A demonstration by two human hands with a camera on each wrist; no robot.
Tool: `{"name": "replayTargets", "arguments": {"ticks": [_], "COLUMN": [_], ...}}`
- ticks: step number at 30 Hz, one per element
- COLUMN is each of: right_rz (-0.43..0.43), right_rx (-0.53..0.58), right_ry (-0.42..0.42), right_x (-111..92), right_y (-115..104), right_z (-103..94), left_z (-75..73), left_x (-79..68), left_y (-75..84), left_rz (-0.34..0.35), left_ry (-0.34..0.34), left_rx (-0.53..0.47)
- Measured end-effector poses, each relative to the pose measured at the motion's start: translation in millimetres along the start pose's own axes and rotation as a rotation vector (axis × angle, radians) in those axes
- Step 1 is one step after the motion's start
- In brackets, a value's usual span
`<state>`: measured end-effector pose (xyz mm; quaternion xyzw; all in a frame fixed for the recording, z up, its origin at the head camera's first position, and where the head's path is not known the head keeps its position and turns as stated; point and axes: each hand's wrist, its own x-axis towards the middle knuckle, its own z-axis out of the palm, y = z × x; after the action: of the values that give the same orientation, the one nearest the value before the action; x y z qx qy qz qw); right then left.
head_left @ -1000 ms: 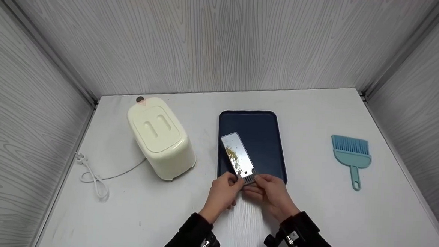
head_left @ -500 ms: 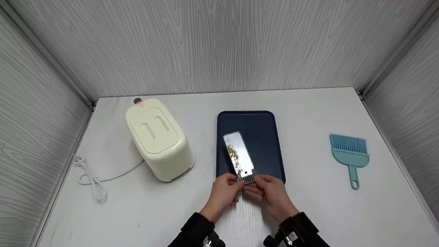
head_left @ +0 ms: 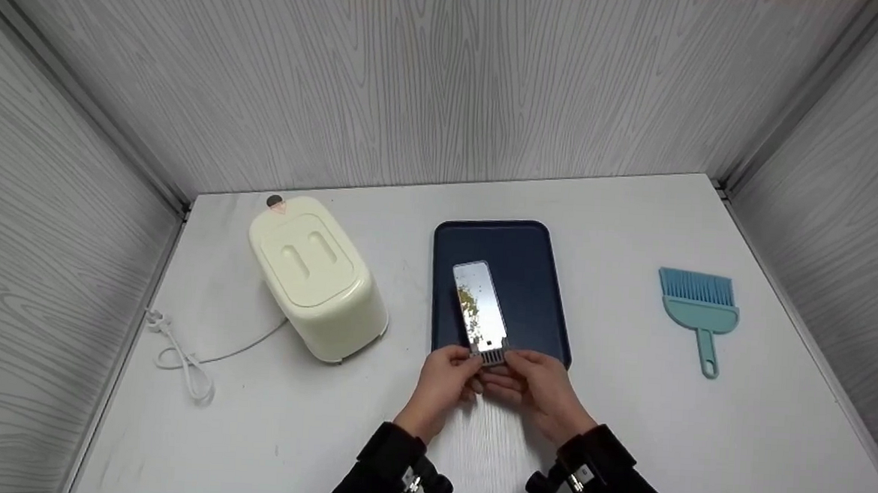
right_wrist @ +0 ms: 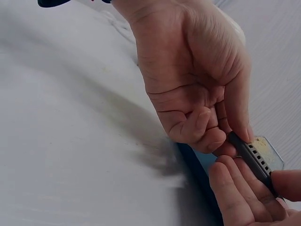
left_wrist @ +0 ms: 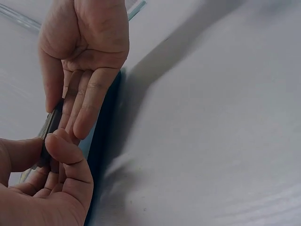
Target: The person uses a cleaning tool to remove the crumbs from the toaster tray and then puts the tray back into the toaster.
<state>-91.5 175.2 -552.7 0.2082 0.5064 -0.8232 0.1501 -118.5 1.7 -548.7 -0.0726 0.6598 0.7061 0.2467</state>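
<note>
Held between both hands is a shiny, narrow metal crumb tray (head_left: 482, 309) with a dark slotted end. Yellowish crumbs cling along its left side in the head view. My left hand (head_left: 443, 386) pinches the left corner of the slotted end between thumb and fingers. At the right corner, my right hand (head_left: 543, 391) pinches it in the same way. Under the crumb tray is a flat navy tray (head_left: 531, 274). The right wrist view shows the crumb tray's slotted edge (right_wrist: 256, 162) with thumbs on top and fingers beneath.
A cream toaster (head_left: 317, 270) with a lid stands on the left of the white table (head_left: 623, 451). Its white cord (head_left: 196, 373) lies bundled farther left. On the right lies a teal brush (head_left: 704, 313). Wood-grain panels (head_left: 447, 89) enclose the back and sides.
The crumb tray has turned slightly clockwise in the head view, its far end shifting right. Both hands keep their pinch and move only a little.
</note>
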Motion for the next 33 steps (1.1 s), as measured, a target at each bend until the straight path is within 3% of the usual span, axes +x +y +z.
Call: {"name": "replayTargets", "arguments": {"ticks": [15, 24, 33], "right_rz": [0.002, 0.019, 0.000], "right_rx": [0.050, 0.017, -0.048], "right_ry": [-0.072, -0.044, -0.014], "right_x": [0.6, 1.7, 2.3], "right_y": [4.1, 7.0, 7.7], "right_z": [2.5, 4.3, 5.4], "left_z": [-7.1, -6.9, -6.1], "left_x": [1.8, 2.9, 5.4], "left_y": [1.8, -2.5, -3.6], "left_rz": [-0.037, -0.041, -0.037], "left_ry": [0.012, 0.031, 0.046], "left_rx": [-0.153, -0.301, -0.368]}}
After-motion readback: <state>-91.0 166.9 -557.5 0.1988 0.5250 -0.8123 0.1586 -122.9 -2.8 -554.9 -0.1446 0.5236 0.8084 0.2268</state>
